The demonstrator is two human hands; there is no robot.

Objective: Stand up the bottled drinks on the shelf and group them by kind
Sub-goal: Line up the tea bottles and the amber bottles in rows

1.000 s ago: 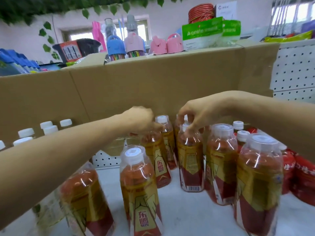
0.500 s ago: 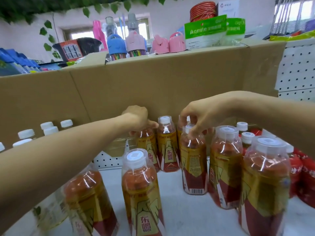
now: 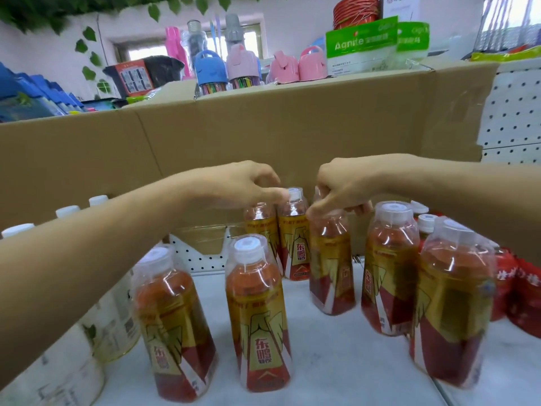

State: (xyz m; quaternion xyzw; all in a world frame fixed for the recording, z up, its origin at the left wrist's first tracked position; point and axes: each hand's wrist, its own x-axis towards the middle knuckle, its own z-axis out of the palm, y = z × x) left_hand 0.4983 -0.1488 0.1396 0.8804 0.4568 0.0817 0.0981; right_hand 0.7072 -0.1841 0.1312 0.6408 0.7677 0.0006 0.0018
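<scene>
Left hand [image 3: 238, 186] pinches rear bottle [image 3: 260, 227] top; right hand [image 3: 342, 186] pinches middle bottle [image 3: 330, 259]. Best: keep upright, slide together.

The left hand [image 3: 243, 186] hides the cap of one amber bottle [image 3: 260, 227]; the red bottles [image 3: 524, 291] are blurred.

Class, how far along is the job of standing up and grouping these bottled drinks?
Done: the gold-and-red bottles stand upright, pale bottles left, red-labelled bottles right. In hand: the left hand grips a back bottle, the right hand pinches a middle bottle, both at the top. Left, probably: closing the group's gaps.
</scene>
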